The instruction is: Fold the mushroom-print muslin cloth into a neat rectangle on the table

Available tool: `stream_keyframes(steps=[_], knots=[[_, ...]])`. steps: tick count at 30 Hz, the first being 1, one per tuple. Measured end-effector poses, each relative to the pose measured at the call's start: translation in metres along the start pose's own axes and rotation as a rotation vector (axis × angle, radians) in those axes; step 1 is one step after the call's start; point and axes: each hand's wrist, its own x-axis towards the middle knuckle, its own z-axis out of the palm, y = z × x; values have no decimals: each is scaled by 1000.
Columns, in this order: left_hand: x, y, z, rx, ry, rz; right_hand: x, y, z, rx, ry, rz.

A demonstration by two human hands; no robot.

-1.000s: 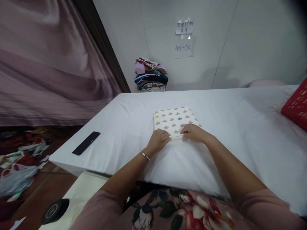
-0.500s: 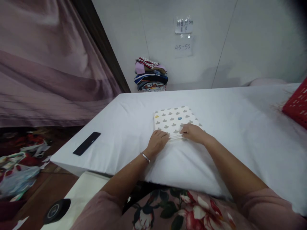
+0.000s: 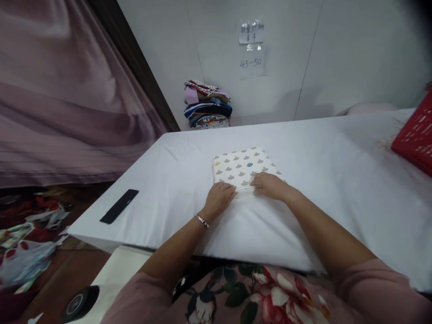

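A folded white cloth [image 3: 239, 166] with a grey mushroom-like print, plus one yellow and one blue figure, lies flat on the white-covered table [image 3: 175, 180]. My left hand [image 3: 220, 198] is closed over its near left corner, with the fingers on top and the thumb hidden. At the near edge, further right, my right hand [image 3: 271, 185] pinches the cloth with its fingers curled. Between the two hands the stacked layers of the near edge show. A silver bracelet [image 3: 201, 220] circles my left wrist.
A dark flat rectangular object [image 3: 119, 206] lies at the table's left. Folded fabrics [image 3: 207, 105] are piled beyond the back edge, by the wall with paper signs [image 3: 252, 62]. A red slotted basket [image 3: 415, 132] stands far right. A pale stool-like surface [image 3: 114, 265] is lower left.
The whole view has shifted slightly. Both hands keep their places at the cloth's near edge, and the cloth looks the same.
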Motion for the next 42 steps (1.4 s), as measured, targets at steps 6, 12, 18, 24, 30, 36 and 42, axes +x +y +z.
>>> stream_keyframes(steps=[6,12,18,24,30,36,42], knots=[[0,1,1,-2,6,-1,0,0,-1,7,2,3],[0,2,0,19,-7,17,-2,-2,-3,16,-1,-1],[2,0,0,2,-12,10,-3,-1,-5,48,-1,7],[7,-2,-5,85,-10,24,2,-1,0,-29,31,-14],[4,-2,-1,126,17,29,7,-2,8,-136,102,-14],[-4,1,3,137,14,43,5,-5,8,-119,38,-17],[-4,0,-3,148,16,56,4,-6,6,-114,27,-31]])
